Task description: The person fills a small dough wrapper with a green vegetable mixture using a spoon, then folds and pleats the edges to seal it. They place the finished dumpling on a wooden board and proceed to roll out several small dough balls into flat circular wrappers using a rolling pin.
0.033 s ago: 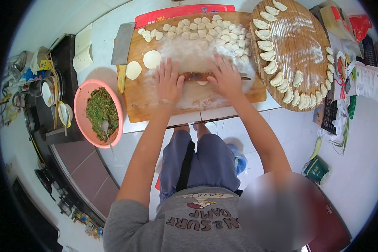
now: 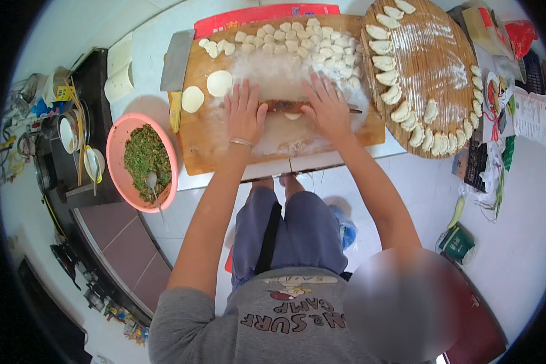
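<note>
On the floured wooden board point(image 2: 203, 142), my left hand point(image 2: 244, 115) and my right hand point(image 2: 329, 112) lie flat, fingers stretched forward. Between them runs a dark brown rolling pin point(image 2: 285, 107), its ends under my palms and its thin right tip sticking out past my right hand. A small piece of dough point(image 2: 292, 116) shows at the pin's near edge; the pin hides part of it. Two round dough wrappers point(image 2: 219, 84) rest left of my left hand. Across the board's far side are several small flattened dough pieces point(image 2: 291, 45).
A cleaver point(image 2: 177, 64) lies along the board's left edge. Left of it stands a pink basin point(image 2: 112, 161) of green filling with a spoon point(image 2: 152, 181) inside. A round wooden board point(image 2: 434, 54) at the right carries folded dumplings point(image 2: 380, 47) around its rim.
</note>
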Motion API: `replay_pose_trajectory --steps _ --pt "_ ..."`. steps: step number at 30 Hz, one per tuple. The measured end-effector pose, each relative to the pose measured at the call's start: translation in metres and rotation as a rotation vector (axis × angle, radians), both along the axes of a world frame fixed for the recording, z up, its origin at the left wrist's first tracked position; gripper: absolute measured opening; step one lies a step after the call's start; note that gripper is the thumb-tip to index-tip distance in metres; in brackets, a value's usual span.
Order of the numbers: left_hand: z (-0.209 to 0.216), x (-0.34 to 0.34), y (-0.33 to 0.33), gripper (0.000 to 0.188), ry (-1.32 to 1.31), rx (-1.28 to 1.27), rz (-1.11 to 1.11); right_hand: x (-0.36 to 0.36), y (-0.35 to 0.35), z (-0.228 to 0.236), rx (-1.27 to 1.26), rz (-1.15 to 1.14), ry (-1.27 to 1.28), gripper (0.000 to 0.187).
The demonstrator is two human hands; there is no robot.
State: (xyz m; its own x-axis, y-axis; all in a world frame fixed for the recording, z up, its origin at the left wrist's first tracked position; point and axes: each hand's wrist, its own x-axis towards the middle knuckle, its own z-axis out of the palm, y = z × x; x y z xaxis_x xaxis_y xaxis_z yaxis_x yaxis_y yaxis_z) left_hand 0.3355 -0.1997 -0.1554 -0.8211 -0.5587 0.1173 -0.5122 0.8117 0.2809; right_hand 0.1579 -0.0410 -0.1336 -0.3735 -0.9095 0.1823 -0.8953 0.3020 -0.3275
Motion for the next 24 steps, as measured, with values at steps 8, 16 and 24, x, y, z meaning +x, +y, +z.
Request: replay_pose_trajectory --steps 8,16,24 --pt "0.002 0.0 -0.008 0.058 0.004 -0.004 0.056 0.004 -0.016 -0.012 -0.005 -0.066 0.051 0.061" --pt "0.006 0.039 0.027 0.063 -0.045 0.055 -0.044 0.029 0.037 -0.016 0.148 -0.005 0.077 0.061" --pt "0.012 -0.017 0.064 0.052 0.186 0.277 0.161 0.024 0.03 0.004 -0.061 -0.205 -0.497 0.031"
